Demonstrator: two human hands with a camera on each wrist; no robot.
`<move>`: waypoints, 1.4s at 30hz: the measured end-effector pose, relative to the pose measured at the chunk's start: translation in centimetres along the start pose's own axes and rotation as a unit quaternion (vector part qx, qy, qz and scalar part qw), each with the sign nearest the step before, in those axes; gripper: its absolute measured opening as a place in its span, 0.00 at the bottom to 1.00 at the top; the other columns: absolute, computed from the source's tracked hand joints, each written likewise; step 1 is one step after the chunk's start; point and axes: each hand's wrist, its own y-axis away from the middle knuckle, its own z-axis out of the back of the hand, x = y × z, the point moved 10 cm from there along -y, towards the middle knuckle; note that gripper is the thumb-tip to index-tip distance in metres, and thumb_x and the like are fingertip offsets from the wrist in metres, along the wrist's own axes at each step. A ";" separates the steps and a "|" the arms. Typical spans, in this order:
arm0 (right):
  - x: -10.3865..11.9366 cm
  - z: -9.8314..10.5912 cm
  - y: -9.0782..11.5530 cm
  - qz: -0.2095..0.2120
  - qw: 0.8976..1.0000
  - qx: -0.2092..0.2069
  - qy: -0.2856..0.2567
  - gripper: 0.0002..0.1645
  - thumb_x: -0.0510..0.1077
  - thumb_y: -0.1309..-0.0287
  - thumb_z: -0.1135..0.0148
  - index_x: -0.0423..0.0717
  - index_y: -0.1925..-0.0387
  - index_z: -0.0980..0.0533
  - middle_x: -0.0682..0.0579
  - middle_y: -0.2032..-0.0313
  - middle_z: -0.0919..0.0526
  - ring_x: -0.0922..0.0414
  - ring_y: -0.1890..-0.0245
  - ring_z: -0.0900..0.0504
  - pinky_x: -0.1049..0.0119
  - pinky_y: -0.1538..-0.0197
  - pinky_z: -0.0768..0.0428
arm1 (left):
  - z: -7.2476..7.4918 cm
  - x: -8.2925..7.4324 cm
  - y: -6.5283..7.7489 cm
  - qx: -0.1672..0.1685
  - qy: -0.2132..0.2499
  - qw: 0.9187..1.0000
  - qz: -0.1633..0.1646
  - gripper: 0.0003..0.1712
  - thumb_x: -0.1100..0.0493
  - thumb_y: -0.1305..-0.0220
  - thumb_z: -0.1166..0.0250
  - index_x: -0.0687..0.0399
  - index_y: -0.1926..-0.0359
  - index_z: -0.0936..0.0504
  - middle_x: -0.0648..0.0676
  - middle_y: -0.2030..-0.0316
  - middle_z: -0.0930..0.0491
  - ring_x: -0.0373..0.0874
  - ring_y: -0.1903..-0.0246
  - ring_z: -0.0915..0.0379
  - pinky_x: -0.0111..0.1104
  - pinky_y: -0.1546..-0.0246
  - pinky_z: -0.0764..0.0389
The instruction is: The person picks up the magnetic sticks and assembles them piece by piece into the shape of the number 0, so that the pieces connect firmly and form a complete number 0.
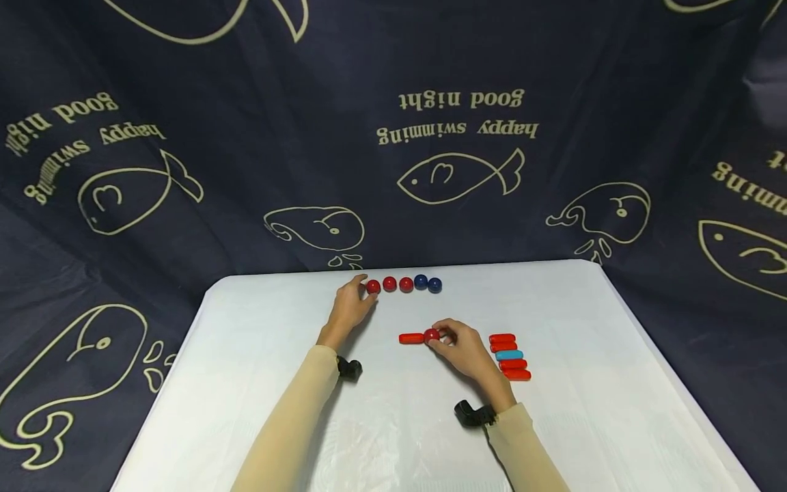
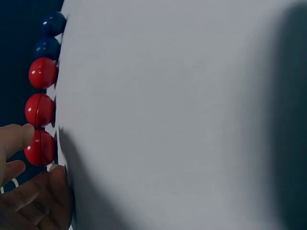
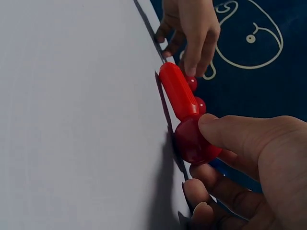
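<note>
My right hand [image 1: 461, 348] pinches a glossy red ball [image 3: 193, 140] between thumb and fingers, near the middle of the white table. The ball sits against the end of a red ribbed rod [image 3: 178, 90], which points left in the head view. At the table's far side, my left hand [image 1: 349, 306] is spread around the leftmost red ball [image 1: 373, 287] of a row. In the left wrist view, one fingertip overlaps that ball [image 2: 40, 148] and another digit lies just below it. Beside it in the row are two more red balls [image 1: 390, 283] and two dark blue balls [image 1: 421, 281].
Right of my right hand lies a column of rods, several red [image 1: 513, 365] and one light blue [image 1: 509, 355]. The white table [image 1: 246, 383] has its far edge just behind the ball row. A dark curtain [image 1: 332, 137] with fish drawings hangs behind it.
</note>
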 end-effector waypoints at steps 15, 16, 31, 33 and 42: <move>-0.3 -0.2 -0.1 -0.010 1.000 0.002 0.001 0.18 0.45 0.40 0.25 0.46 0.50 0.17 0.53 0.62 0.16 0.59 0.65 0.23 0.69 0.62 0.23 | -0.7 0.0 0.8 0.011 -0.035 0.999 0.018 0.19 0.54 0.32 0.30 0.55 0.43 0.17 0.58 0.56 0.14 0.52 0.56 0.18 0.48 0.52 0.19; -0.3 -0.2 -0.1 -0.010 1.000 0.002 0.002 0.18 0.45 0.40 0.25 0.46 0.50 0.17 0.53 0.62 0.16 0.59 0.65 0.23 0.68 0.62 0.22 | -0.6 0.1 1.1 0.008 -0.026 0.999 0.020 0.19 0.54 0.32 0.30 0.54 0.44 0.17 0.58 0.56 0.13 0.52 0.55 0.18 0.48 0.52 0.19; -0.3 -0.3 -0.1 -0.011 1.000 0.004 -0.004 0.18 0.45 0.39 0.26 0.46 0.49 0.18 0.53 0.62 0.16 0.58 0.65 0.23 0.69 0.61 0.23 | -0.1 -0.6 6.3 -0.016 0.046 0.999 0.002 0.18 0.57 0.32 0.30 0.56 0.44 0.16 0.57 0.58 0.12 0.53 0.53 0.17 0.50 0.49 0.19; -0.4 -0.3 -0.1 -0.012 1.000 0.005 -0.005 0.18 0.45 0.39 0.26 0.46 0.49 0.18 0.53 0.61 0.16 0.58 0.64 0.23 0.69 0.61 0.22 | -0.2 -0.6 6.7 -0.015 0.048 0.999 0.002 0.18 0.57 0.32 0.30 0.56 0.44 0.16 0.57 0.58 0.12 0.51 0.56 0.18 0.48 0.52 0.19; -0.4 -0.1 0.0 -0.010 1.000 0.001 0.005 0.18 0.46 0.38 0.27 0.46 0.49 0.18 0.53 0.62 0.17 0.58 0.65 0.24 0.68 0.60 0.23 | -0.9 -1.6 8.3 0.008 0.054 0.998 0.006 0.16 0.59 0.32 0.30 0.55 0.44 0.15 0.57 0.58 0.13 0.44 0.68 0.27 0.39 0.61 0.25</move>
